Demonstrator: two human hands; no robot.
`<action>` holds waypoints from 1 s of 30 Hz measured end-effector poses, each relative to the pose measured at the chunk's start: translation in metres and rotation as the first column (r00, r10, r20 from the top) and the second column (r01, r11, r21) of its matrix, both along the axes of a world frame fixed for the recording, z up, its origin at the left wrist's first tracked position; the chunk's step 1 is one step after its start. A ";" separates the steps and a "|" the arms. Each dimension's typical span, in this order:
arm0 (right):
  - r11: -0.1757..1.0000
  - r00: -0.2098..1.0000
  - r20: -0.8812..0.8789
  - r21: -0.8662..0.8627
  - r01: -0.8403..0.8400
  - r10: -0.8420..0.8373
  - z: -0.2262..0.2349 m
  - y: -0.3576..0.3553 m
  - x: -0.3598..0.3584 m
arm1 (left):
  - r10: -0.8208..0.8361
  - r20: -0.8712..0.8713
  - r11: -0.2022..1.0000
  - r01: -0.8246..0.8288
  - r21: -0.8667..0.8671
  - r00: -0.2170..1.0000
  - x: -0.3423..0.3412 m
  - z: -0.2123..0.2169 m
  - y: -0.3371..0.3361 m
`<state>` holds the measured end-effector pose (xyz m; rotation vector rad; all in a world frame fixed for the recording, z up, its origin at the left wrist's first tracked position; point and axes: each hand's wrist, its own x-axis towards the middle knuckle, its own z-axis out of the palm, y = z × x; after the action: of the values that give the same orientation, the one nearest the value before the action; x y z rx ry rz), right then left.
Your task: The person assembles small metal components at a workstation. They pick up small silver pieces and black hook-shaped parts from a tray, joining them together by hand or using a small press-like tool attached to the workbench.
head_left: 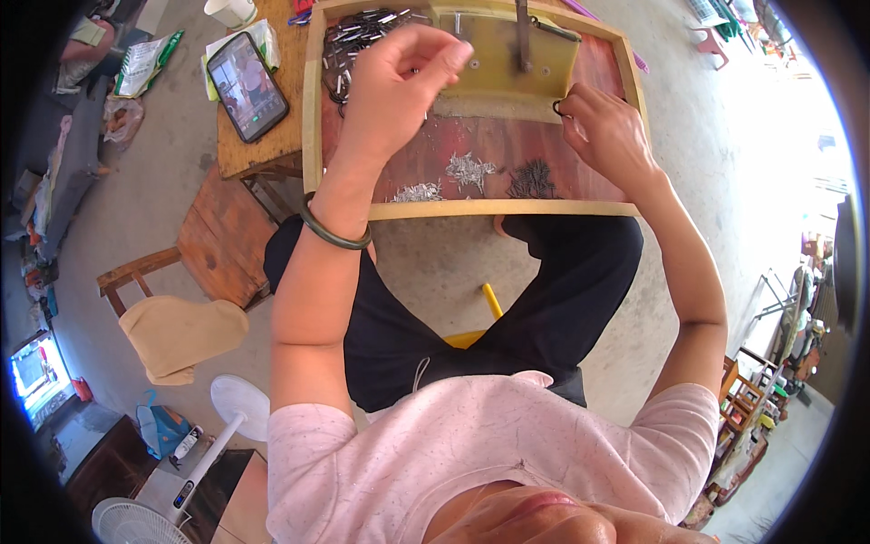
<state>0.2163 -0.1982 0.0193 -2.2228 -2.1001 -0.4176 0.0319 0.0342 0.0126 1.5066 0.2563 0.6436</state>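
Over on the right side of the wooden tray (507,209), a small black loop (555,108) is pinched by the right hand (605,129) just beside the yellow plate (507,83), by the fingertips, seemingly because it is so slight, while well apart, above the tray's left half, the left hand (397,95) is raised with fingers curled, and whether anything is gripped there cannot be told. Along the tray's near rim, silver pins (469,170) and dark pins (533,180) are heaped separately, presumably so kinds aren't mixed, and black pieces (361,38) are piled in its far left corner, likely for easy reach.
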 end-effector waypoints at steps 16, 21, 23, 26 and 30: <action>0.923 0.899 -0.410 0.384 0.013 0.157 0.041 0.096 -0.035 | -0.102 -0.158 0.990 0.116 0.080 0.982 0.016 0.007 0.025; 0.899 0.963 -0.241 0.437 -0.001 0.118 0.038 0.103 -0.018 | 0.052 -0.061 0.998 -0.051 0.025 0.997 0.030 0.011 0.022; 0.897 0.971 -0.218 0.443 0.011 0.096 0.036 0.109 -0.018 | 0.099 -0.159 0.995 -0.099 0.006 0.982 0.033 0.010 0.031; 0.880 0.977 -0.183 0.476 -0.012 0.113 0.024 0.117 -0.009 | 0.112 -0.203 0.993 -0.100 0.065 0.973 0.043 -0.014 0.042; 0.864 0.977 -0.163 0.502 -0.035 0.134 0.015 0.120 -0.005 | 0.140 -0.201 0.977 -0.103 0.184 0.970 0.048 -0.030 0.040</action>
<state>0.2110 -0.0779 0.0345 -1.7868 -1.7336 -0.6263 0.0801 0.0739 -0.0176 1.7399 0.4704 0.6138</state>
